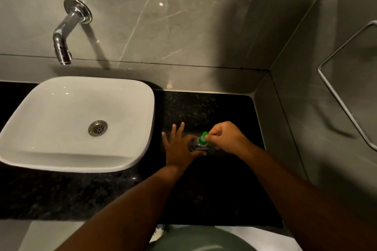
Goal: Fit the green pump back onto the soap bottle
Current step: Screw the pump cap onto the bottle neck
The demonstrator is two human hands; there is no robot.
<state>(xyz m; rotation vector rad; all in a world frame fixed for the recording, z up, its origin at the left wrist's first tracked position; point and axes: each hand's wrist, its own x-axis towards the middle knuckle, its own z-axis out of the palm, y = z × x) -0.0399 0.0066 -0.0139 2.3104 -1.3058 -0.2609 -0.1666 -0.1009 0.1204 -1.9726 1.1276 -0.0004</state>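
Observation:
A clear soap bottle (196, 145) stands on the black granite counter (204, 108), right of the basin. The green pump (203, 138) sits at its neck. My right hand (226, 137) pinches the pump from the right, fingers closed on it. My left hand (179, 144) steadies the bottle from the left, thumb and palm against its side, with the other fingers spread out above the counter. Most of the bottle's body is hidden between the two hands.
A white square basin (140, 108) sits on the counter at left, with a chrome wall tap (63, 47) above it. Grey marble walls close in behind and on the right, where a metal towel rail (336, 96) hangs. A mirror edge runs along the top.

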